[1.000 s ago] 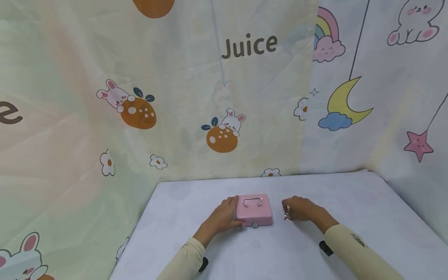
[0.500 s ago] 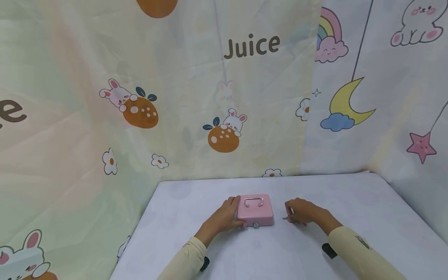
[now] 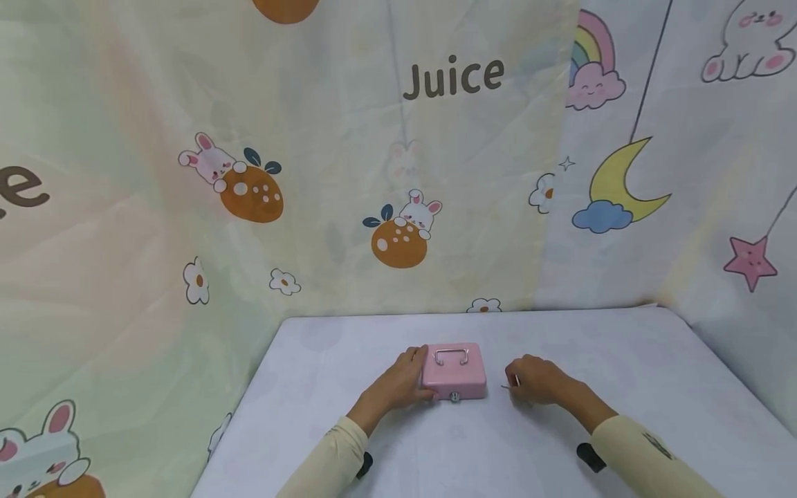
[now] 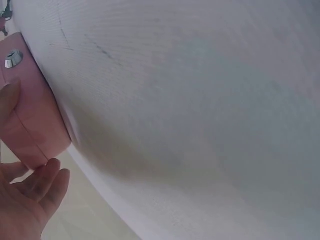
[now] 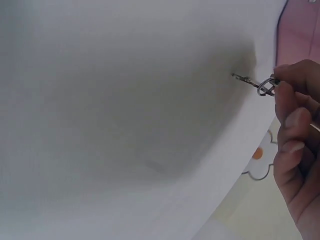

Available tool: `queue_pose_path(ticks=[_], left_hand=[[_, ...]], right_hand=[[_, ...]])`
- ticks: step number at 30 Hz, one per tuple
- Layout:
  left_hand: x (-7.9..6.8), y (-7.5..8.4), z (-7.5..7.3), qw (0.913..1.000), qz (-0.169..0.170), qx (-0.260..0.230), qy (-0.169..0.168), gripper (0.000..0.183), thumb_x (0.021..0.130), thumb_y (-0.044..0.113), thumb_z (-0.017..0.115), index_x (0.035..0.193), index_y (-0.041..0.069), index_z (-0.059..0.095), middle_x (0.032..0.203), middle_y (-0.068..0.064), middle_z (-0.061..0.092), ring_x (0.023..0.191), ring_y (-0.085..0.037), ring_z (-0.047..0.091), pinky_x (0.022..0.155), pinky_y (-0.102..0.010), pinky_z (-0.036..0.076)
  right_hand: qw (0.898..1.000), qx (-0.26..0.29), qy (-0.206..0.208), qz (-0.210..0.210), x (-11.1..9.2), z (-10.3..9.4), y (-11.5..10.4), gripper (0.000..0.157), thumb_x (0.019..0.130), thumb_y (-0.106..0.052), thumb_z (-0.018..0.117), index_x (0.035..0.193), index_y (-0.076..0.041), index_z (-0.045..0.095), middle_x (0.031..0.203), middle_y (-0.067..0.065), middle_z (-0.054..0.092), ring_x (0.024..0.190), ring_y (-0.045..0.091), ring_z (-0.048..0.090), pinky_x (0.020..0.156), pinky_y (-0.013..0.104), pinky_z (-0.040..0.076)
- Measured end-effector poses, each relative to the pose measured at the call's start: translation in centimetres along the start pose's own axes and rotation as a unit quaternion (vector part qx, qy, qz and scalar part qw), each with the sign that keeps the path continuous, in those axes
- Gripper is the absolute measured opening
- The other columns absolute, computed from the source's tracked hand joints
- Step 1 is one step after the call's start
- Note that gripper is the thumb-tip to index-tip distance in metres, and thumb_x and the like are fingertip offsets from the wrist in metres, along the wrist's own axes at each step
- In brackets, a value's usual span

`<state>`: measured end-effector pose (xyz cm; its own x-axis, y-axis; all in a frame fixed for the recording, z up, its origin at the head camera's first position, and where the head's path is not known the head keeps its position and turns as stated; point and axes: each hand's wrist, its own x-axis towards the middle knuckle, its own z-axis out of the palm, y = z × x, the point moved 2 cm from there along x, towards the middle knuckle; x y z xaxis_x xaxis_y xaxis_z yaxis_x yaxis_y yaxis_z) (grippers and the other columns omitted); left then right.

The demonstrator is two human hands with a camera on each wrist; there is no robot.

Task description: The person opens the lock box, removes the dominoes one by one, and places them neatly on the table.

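A small pink cash box (image 3: 454, 372) stands closed on the white table. On its lid lies a silver handle (image 3: 451, 352), and a round silver lock (image 4: 14, 59) sits in its front face. My left hand (image 3: 396, 382) holds the box at its left end, thumb on the front and fingers along the side. To the right of the box, apart from it, my right hand (image 3: 540, 380) pinches a small bunch of keys (image 5: 245, 79) on a metal ring. One key tip (image 3: 506, 386) points left, toward the box; my fingers hide part of the bunch.
A white cloth-covered table (image 3: 386, 456) reaches back to a printed curtain (image 3: 324, 207) with rabbits and fruit. Another printed curtain (image 3: 703, 173), with a moon and star, hangs at the right. Black wrist straps (image 3: 589, 457) show under the sleeves.
My right hand has turned the keys in its fingers, so that one key now sticks out to the left. The left hand and the box stay put; the head view has shifted slightly.
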<state>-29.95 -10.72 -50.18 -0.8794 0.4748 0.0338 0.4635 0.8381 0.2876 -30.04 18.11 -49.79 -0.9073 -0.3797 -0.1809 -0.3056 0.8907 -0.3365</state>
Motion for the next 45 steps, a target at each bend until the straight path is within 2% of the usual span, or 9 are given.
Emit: queue_pose_path(ticks=[5, 11, 18, 25, 30, 36, 45], left_hand=[[0.0, -0.2, 0.1, 0.9999, -0.004, -0.014, -0.003, 0.098, 0.083, 0.044, 0.080, 0.156, 0.005, 0.027, 0.151, -0.019, 0.044, 0.138, -0.030, 0.047, 0.113, -0.042, 0.042], [0.2, -0.2, 0.2, 0.9994, -0.017, -0.028, -0.012, 0.100, 0.083, 0.044, 0.081, 0.158, 0.007, 0.026, 0.154, -0.018, 0.041, 0.141, -0.030, 0.045, 0.114, -0.041, 0.041], [0.3, -0.1, 0.0, 0.9995, -0.014, -0.024, -0.015, 0.098, 0.084, 0.043, 0.080, 0.158, 0.010, 0.025, 0.155, -0.018, 0.040, 0.141, -0.030, 0.045, 0.113, -0.042, 0.042], [0.5, -0.1, 0.1, 0.9994, -0.017, -0.017, -0.026, 0.099, 0.084, 0.043, 0.080, 0.159, 0.011, 0.024, 0.156, -0.016, 0.039, 0.142, -0.028, 0.044, 0.114, -0.039, 0.041], [0.4, -0.1, -0.1, 0.9992, -0.025, -0.016, -0.028, 0.099, 0.084, 0.043, 0.080, 0.159, 0.012, 0.025, 0.156, -0.015, 0.039, 0.142, -0.028, 0.044, 0.113, -0.039, 0.042], [0.2, 0.0, -0.1, 0.9993, -0.025, -0.007, -0.026, 0.098, 0.084, 0.044, 0.080, 0.159, 0.012, 0.025, 0.156, -0.015, 0.040, 0.141, -0.027, 0.045, 0.113, -0.038, 0.042], [0.3, -0.1, -0.1, 0.9996, -0.016, 0.009, -0.020, 0.099, 0.084, 0.046, 0.079, 0.159, 0.011, 0.024, 0.156, -0.015, 0.040, 0.142, -0.027, 0.044, 0.113, -0.038, 0.042]], right_hand=[[0.999, 0.047, 0.025, -0.005, -1.0, 0.1, -2.2, 0.018, 0.083, -0.008, 0.077, 0.073, -0.016, 0.064, 0.068, -0.003, 0.055, 0.069, 0.014, 0.050, 0.059, 0.027, 0.045], [0.993, 0.079, 0.055, -0.068, -2.1, 0.5, -4.9, 0.019, 0.082, -0.003, 0.077, 0.072, -0.014, 0.066, 0.064, -0.009, 0.055, 0.063, 0.008, 0.048, 0.055, 0.021, 0.042], [0.989, 0.113, 0.063, -0.067, -1.7, 2.0, -7.1, 0.020, 0.082, -0.002, 0.076, 0.071, -0.014, 0.063, 0.063, -0.008, 0.055, 0.060, 0.007, 0.048, 0.052, 0.021, 0.041], [0.986, 0.125, 0.055, -0.092, -1.0, 3.2, -8.2, 0.021, 0.082, -0.004, 0.073, 0.070, -0.016, 0.061, 0.060, -0.010, 0.055, 0.056, 0.005, 0.049, 0.049, 0.020, 0.040], [0.987, 0.124, 0.058, -0.090, -0.7, 3.3, -8.9, 0.022, 0.081, -0.005, 0.074, 0.067, -0.017, 0.061, 0.058, -0.010, 0.055, 0.054, 0.005, 0.050, 0.048, 0.020, 0.039], [0.989, 0.115, 0.067, -0.068, -0.3, 4.0, -9.2, 0.026, 0.081, -0.006, 0.076, 0.064, -0.016, 0.060, 0.056, -0.009, 0.054, 0.054, 0.006, 0.049, 0.048, 0.020, 0.039], [0.989, 0.091, 0.118, -0.020, -0.3, 4.8, -9.8, 0.028, 0.082, -0.004, 0.074, 0.062, -0.014, 0.057, 0.051, -0.007, 0.049, 0.049, 0.007, 0.045, 0.045, 0.019, 0.033]])
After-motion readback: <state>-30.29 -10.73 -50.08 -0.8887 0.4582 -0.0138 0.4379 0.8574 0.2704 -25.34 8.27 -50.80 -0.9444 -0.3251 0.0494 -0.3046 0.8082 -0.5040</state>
